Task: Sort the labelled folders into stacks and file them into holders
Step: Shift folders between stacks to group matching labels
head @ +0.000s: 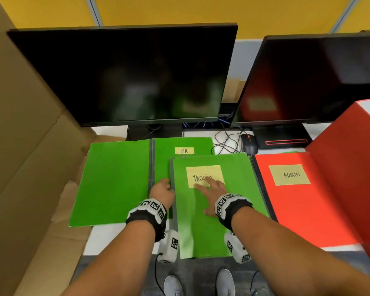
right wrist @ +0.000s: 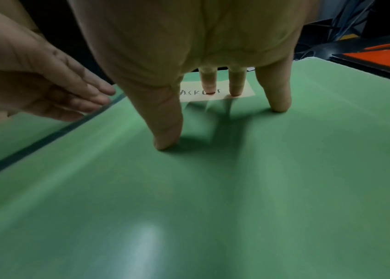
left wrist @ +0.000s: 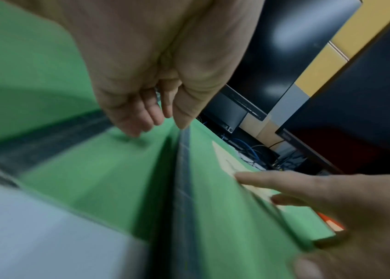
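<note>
Smooth green card folder (head: pixel 203 229) with faint sheen, matt paper label (head: pixel 204 172), glossy black monitor (head: pixel 124 75), matt cardboard (head: pixel 19 146)

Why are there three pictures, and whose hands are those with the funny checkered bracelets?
Those are a person's hands, not a machine. The bracelets hold small cameras. The big picture comes from a camera on the person's head, looking down. The other two come from the wrist cameras, looking along the fingers, so hands look huge. On the desk lie a green HR folder, a second green folder partly on it, and a red ADMIN folder. The right hand presses flat on the second green folder, fingers spread, two on its yellow label. The left hand touches that folder's grey spine.
</note>
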